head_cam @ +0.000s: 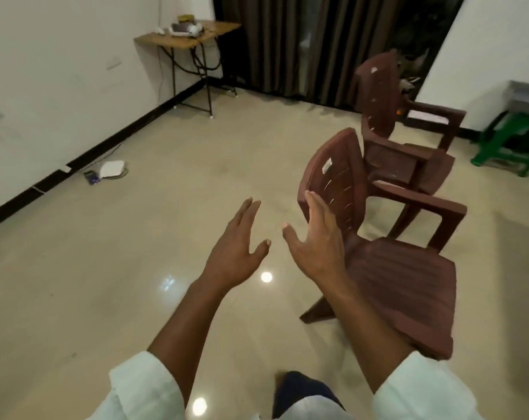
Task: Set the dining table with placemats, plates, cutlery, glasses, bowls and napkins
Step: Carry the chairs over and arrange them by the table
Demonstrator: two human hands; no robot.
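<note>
My left hand (pixel 237 247) and my right hand (pixel 314 241) are both stretched out in front of me above the tiled floor, fingers straight and spread, holding nothing. The right hand is just in front of the backrest of a brown plastic armchair (pixel 387 268); whether it touches the chair I cannot tell. No dining table, placemats, plates, cutlery, glasses, bowls or napkins appear in this view.
A second brown plastic armchair (pixel 390 137) stands behind the first. A small folding wooden table (pixel 190 37) with items on it is by the left wall. A green stool (pixel 511 140) stands at right. A white device (pixel 111 169) with cables lies on the floor. Dark curtains (pixel 302 43) hang behind.
</note>
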